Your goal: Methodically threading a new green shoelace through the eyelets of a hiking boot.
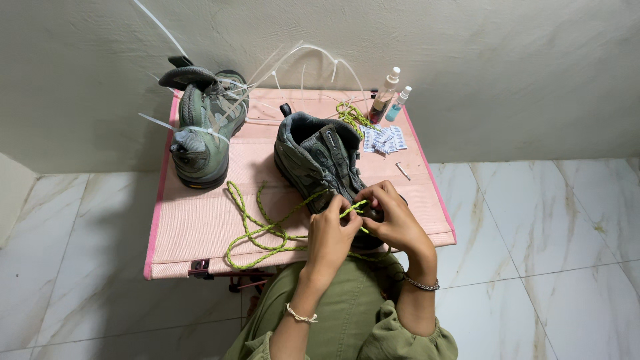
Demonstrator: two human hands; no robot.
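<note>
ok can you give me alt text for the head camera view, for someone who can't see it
Seen from above, a person's left hand and right hand pinch a yellow-green patterned shoelace at the toe of a grey-green hiking shoe on a small pink fabric table. A second matching shoe bound with white zip ties stands at the table's back left, two small spray bottles at its back right.

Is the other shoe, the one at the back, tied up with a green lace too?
No, the far shoe is bound with pale plastic ties, while the green lace lies on the pink table by the near shoe.
</note>
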